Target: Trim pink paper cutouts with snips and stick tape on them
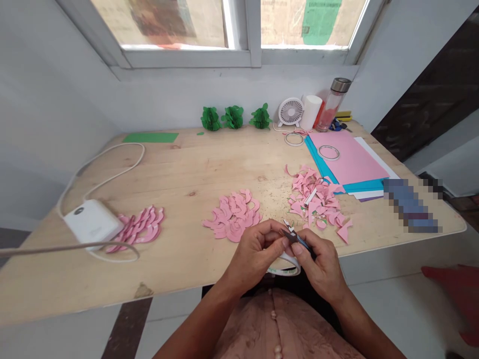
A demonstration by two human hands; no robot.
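Close to my body at the table's front edge, my left hand (258, 249) is closed with thumb and fingers pinched together, at a roll of white tape (284, 271) that hangs under both hands. My right hand (322, 262) is closed around small dark scissors (291, 236), their blades pointing toward my left fingers. A small white bit shows by the blades. Just beyond my left hand lies a heap of curved pink paper pieces (234, 214). A pile of pink paper scraps (312, 197) spreads beyond my right hand.
A white power bank (93, 223) with a cable stands left, beside pink strips (144, 229). Green paper shapes (232, 117), a small fan (291, 111) and a glass bottle (333, 107) line the back. Coloured paper sheets (359, 164) lie right, with a tape roll (329, 152) on top.
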